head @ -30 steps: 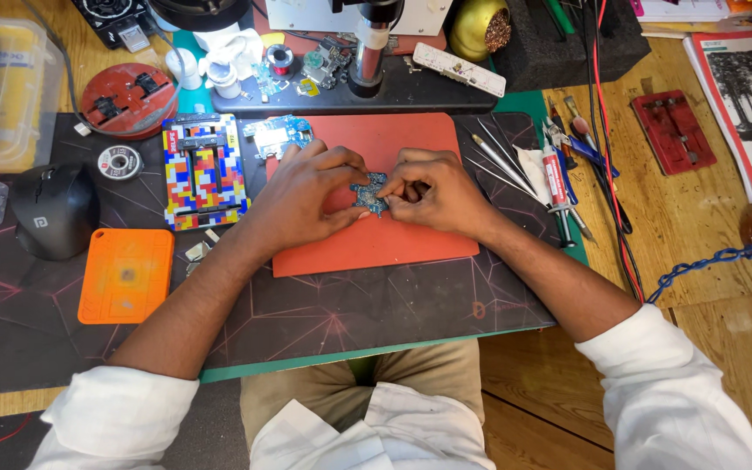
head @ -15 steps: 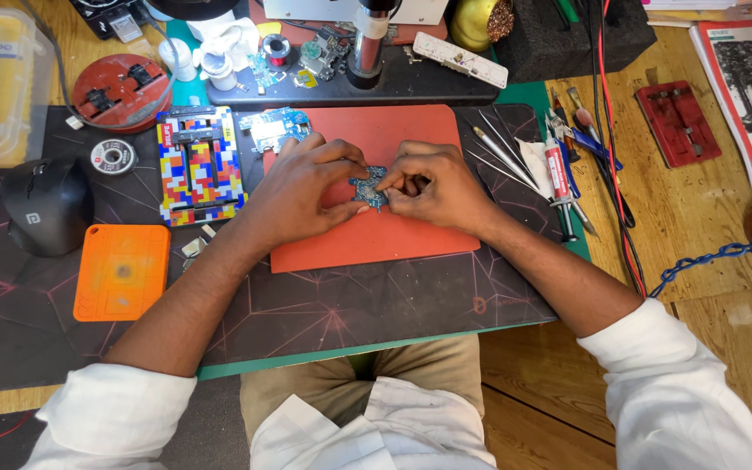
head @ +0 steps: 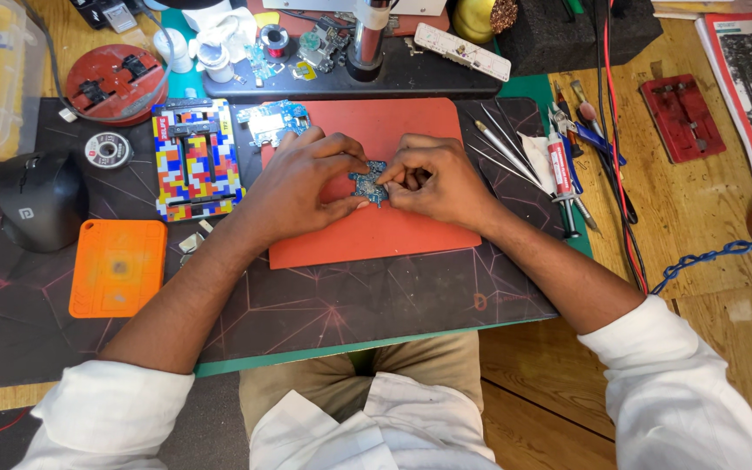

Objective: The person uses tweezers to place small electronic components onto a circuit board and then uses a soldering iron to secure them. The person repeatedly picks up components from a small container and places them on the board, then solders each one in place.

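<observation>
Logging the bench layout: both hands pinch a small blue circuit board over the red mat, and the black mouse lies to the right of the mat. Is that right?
Not quite. The head view shows the mouse to the left of the red mat, not right. Both the left hand and right hand do pinch the circuit board over it.

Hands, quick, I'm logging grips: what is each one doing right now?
Left hand: closed, pinching the small circuit board over the red mat.
Right hand: closed on the same board's right edge.
</observation>
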